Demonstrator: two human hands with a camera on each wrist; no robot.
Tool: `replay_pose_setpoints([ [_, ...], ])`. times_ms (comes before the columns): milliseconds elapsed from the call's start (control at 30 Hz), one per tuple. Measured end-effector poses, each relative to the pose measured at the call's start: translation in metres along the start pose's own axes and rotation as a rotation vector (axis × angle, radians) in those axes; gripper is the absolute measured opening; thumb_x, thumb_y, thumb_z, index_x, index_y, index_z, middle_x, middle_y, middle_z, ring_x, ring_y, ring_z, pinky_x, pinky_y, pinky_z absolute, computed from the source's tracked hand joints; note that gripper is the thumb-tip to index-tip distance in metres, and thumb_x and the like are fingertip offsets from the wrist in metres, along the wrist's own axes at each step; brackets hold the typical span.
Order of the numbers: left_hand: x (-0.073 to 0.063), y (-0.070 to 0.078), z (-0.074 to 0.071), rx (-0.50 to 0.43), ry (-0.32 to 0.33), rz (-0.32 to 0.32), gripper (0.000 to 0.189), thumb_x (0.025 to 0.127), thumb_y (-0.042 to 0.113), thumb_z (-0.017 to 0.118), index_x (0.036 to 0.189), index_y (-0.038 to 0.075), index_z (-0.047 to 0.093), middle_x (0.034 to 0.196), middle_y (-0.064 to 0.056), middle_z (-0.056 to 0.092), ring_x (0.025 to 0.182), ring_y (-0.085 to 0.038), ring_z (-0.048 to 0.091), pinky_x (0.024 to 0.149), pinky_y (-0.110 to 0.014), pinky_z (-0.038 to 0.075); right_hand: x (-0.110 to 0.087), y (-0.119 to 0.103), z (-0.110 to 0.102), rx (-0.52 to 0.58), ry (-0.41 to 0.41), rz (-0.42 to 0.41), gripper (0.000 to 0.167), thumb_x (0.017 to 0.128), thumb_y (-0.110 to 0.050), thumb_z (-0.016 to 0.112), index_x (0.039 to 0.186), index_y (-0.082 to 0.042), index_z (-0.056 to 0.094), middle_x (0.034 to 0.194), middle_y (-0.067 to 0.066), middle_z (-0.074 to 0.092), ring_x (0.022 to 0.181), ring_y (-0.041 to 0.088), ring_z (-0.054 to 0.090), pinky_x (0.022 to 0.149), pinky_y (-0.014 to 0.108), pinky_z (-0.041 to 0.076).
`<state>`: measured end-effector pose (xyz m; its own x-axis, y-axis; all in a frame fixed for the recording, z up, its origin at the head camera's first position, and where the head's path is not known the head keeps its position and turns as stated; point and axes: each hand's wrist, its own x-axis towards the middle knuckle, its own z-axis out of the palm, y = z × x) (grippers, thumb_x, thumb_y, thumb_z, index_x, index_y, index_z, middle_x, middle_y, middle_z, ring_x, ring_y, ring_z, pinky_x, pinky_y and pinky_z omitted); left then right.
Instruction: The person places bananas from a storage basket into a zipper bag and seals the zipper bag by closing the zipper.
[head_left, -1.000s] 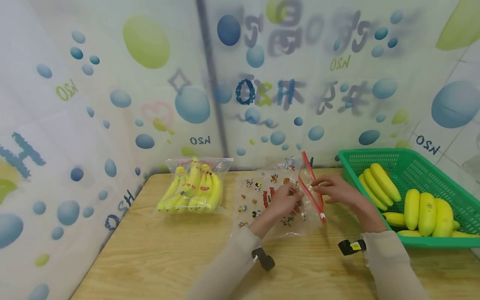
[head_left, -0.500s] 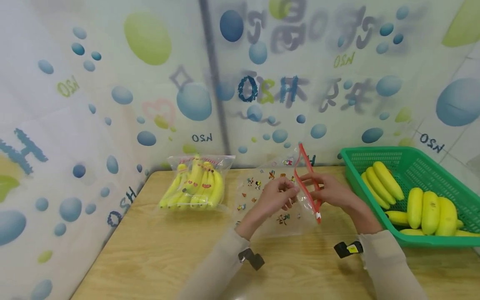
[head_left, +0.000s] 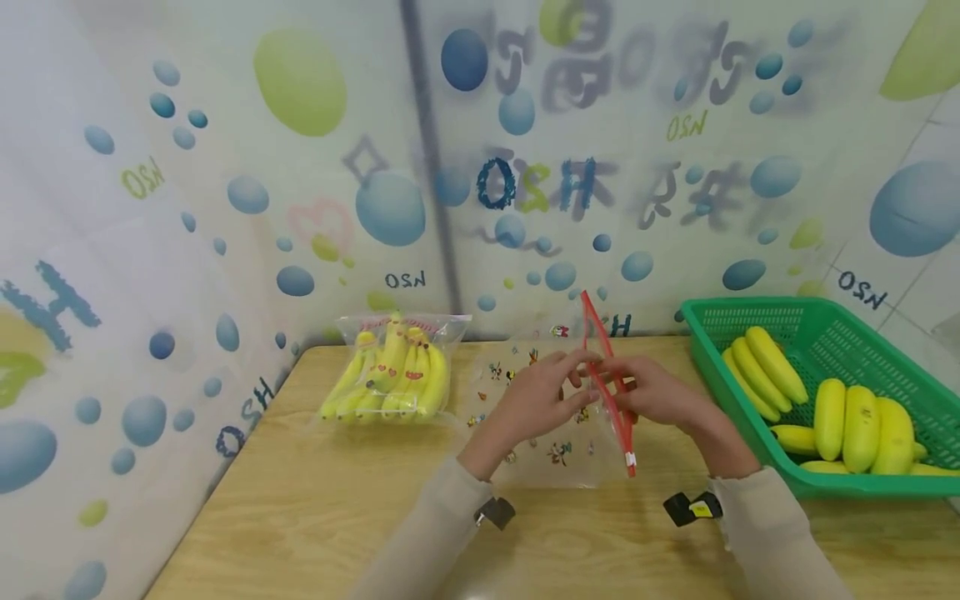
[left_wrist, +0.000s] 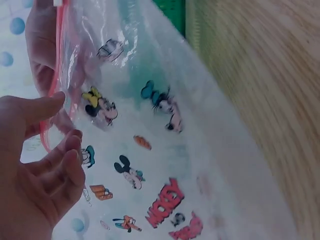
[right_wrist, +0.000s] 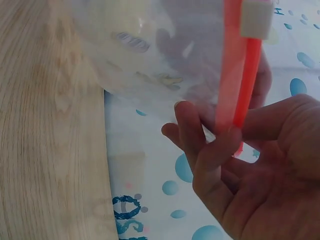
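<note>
A clear zipper bag (head_left: 558, 454) printed with small cartoon figures stands partly lifted off the table, its red zip strip (head_left: 617, 408) slanting toward me with a white slider (head_left: 630, 459) at the lower end. My left hand (head_left: 528, 398) is at the mouth from the left, thumb and fingertips curled at the strip. From the right, my right hand (head_left: 652, 390) pinches the strip, its curled fingers (right_wrist: 207, 170) round the red edge in the right wrist view. Cartoon prints face the left wrist view. No bananas show inside this bag.
A filled bag of bananas (head_left: 390, 379) lies at the table's back left. On the right stands a green basket (head_left: 843, 483) with bunches of bananas (head_left: 855, 421). A patterned curtain (head_left: 525, 125) hangs behind the wooden table (head_left: 300, 500).
Both hands have come closer together at the bag's mouth. The left hand has moved from the printed panel to the zip strip, and the strip has shifted left and toward me.
</note>
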<state>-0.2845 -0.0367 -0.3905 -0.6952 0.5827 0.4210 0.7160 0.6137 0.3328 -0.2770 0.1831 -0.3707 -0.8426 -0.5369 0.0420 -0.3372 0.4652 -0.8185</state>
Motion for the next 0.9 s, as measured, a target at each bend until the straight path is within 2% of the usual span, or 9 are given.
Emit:
replay_pose_setpoints([
  [67,-0.002,-0.002,-0.001,0.035,-0.017,0.021,0.034,0.102,0.038,0.064,0.131,0.023,0.057,0.098,0.003,0.066,0.063,-0.004,0.05,0.055,-0.017,0.038,0.001,-0.001,0.002,-0.019,0.006,0.019,0.042,0.092,0.007,0.058,0.134,0.01,0.061,0.109,0.023,0.064,0.057,0.014,0.049,0.054,0.025,0.045],
  [200,-0.005,-0.005,-0.006,0.233,-0.013,0.095,0.018,0.093,0.025,0.066,0.108,0.021,0.056,0.082,0.006,0.063,0.059,-0.006,0.047,0.048,-0.019,0.033,0.002,-0.005,0.004,-0.043,0.025,0.056,0.035,0.092,0.004,0.064,0.126,0.008,0.068,0.092,0.015,0.067,0.056,0.013,0.054,0.052,0.024,0.043],
  [267,-0.005,-0.005,-0.009,0.31,-0.007,0.133,0.02,0.088,0.021,0.066,0.107,0.023,0.058,0.076,0.007,0.06,0.055,-0.006,0.045,0.045,-0.019,0.029,0.002,-0.007,0.005,-0.05,0.036,0.054,0.033,0.091,0.004,0.066,0.123,0.008,0.07,0.093,0.016,0.067,0.059,0.013,0.057,0.052,0.025,0.044],
  [333,-0.005,-0.005,-0.011,0.339,-0.006,0.159,0.021,0.091,0.021,0.065,0.111,0.025,0.06,0.074,0.008,0.06,0.053,-0.005,0.044,0.043,-0.018,0.028,0.003,-0.008,0.007,-0.055,0.051,0.048,0.032,0.09,0.005,0.067,0.121,0.009,0.07,0.098,0.021,0.068,0.064,0.015,0.061,0.054,0.025,0.046],
  [433,-0.004,-0.006,-0.013,0.322,-0.006,0.172,0.017,0.095,0.021,0.064,0.111,0.025,0.061,0.074,0.01,0.063,0.053,-0.002,0.044,0.044,-0.016,0.028,0.004,-0.01,0.008,-0.083,0.064,0.025,0.029,0.088,0.006,0.068,0.117,0.007,0.072,0.11,0.024,0.069,0.073,0.017,0.061,0.059,0.027,0.052],
  [500,-0.004,-0.006,-0.014,0.305,-0.003,0.174,0.007,0.097,0.021,0.061,0.104,0.022,0.058,0.07,0.01,0.061,0.053,-0.003,0.042,0.045,-0.016,0.026,0.004,-0.01,0.009,-0.098,0.051,0.02,0.031,0.085,0.009,0.065,0.115,0.006,0.073,0.111,0.023,0.071,0.07,0.018,0.062,0.059,0.029,0.054],
  [667,-0.005,-0.005,-0.016,0.181,0.027,0.186,0.01,0.096,0.017,0.052,0.087,0.017,0.05,0.057,0.008,0.04,0.051,-0.006,0.03,0.05,-0.019,0.021,0.009,-0.008,0.014,-0.161,0.002,0.046,0.036,0.084,0.009,0.065,0.118,0.002,0.072,0.108,0.018,0.075,0.066,0.021,0.062,0.057,0.033,0.053],
  [833,-0.006,-0.005,-0.02,0.081,0.038,0.182,0.016,0.094,0.014,0.051,0.084,0.018,0.063,0.054,0.011,0.039,0.05,-0.003,0.031,0.051,-0.017,0.023,0.014,-0.007,0.02,-0.235,0.05,0.042,0.037,0.083,-0.003,0.081,0.12,-0.001,0.074,0.113,0.015,0.077,0.105,0.034,0.068,0.078,0.04,0.058],
  [900,-0.007,-0.006,-0.023,0.082,0.029,0.168,0.02,0.094,0.013,0.051,0.08,0.018,0.064,0.054,0.011,0.039,0.049,-0.002,0.03,0.05,-0.017,0.022,0.015,-0.007,0.021,-0.227,0.058,0.045,0.041,0.082,0.0,0.08,0.122,-0.002,0.073,0.113,0.015,0.077,0.112,0.039,0.067,0.076,0.039,0.058],
])
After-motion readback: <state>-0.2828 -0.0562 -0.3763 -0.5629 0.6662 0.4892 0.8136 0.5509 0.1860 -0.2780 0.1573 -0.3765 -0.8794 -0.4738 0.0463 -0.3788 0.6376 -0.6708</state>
